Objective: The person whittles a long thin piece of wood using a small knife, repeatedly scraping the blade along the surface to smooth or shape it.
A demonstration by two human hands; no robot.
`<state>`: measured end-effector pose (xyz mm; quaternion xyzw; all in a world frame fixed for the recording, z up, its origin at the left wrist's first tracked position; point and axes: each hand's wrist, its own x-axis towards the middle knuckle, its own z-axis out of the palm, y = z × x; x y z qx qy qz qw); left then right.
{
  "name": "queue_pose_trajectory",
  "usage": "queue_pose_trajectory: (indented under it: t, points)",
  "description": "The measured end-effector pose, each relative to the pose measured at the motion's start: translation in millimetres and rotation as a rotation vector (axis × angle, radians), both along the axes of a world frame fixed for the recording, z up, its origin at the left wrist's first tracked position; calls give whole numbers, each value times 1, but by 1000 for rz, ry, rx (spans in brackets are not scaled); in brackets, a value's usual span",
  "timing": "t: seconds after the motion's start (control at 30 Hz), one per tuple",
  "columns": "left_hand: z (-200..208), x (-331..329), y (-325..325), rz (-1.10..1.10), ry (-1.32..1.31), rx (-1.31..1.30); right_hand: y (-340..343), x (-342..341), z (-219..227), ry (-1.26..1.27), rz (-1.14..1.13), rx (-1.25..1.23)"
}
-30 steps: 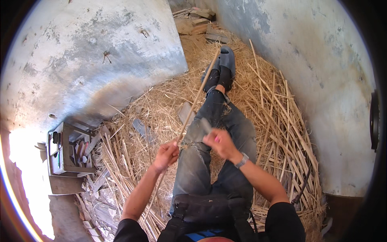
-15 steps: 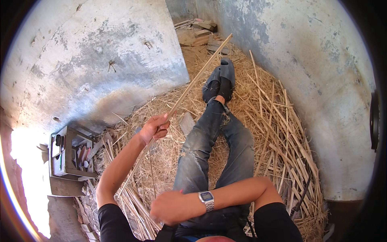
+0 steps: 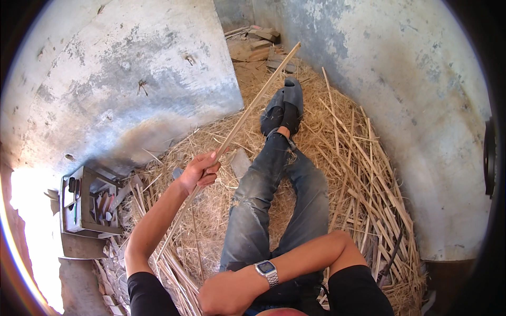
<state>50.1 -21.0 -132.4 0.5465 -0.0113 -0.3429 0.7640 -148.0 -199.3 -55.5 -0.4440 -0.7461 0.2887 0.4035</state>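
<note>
My left hand [image 3: 199,171] is closed around a long, thin pale strip of split bamboo or wood [image 3: 258,100]. The strip slants from the lower left, through my fingers, up past my feet toward the far wall. My right hand [image 3: 229,292] lies low across my lap with its back showing and its fingers curled under. Whatever it holds, if anything, is hidden. A silvery wristwatch [image 3: 267,269] sits on my right wrist. My legs, in worn dark jeans [image 3: 250,210], stretch forward, ending in dark slippers [image 3: 284,105].
Shavings and straw-like scraps [image 3: 311,124] cover the floor. Many loose strips [image 3: 379,210] lie along my right side, with a bundle [image 3: 176,279] at my left. A small wooden stand [image 3: 92,205] holding tools is far left. Peeling walls [image 3: 400,95] surround me; bricks [image 3: 263,37] lie at the back.
My right hand has shifted slightly lower, toward my body. My left hand keeps its grip on the strip, and the whole view has moved a little.
</note>
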Motion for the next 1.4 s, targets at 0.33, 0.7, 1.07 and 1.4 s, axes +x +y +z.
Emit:
queue_pose_trajectory:
  t: [0.33, 0.7, 1.07, 1.4]
  points:
    - [-2, -36, 6, 40, -63, 63, -67, 83, 17, -243, -602, -254]
    - [-118, -140, -17, 111, 250, 103, -163, 181, -188, 76, -1845, -310]
    - [-141, -164, 7, 18, 154, 205, -174, 251, -232, -297, -2053, -357]
    - [-144, -163, -4, 105, 236, 204, -150, 214, -256, 6, -1898, -187]
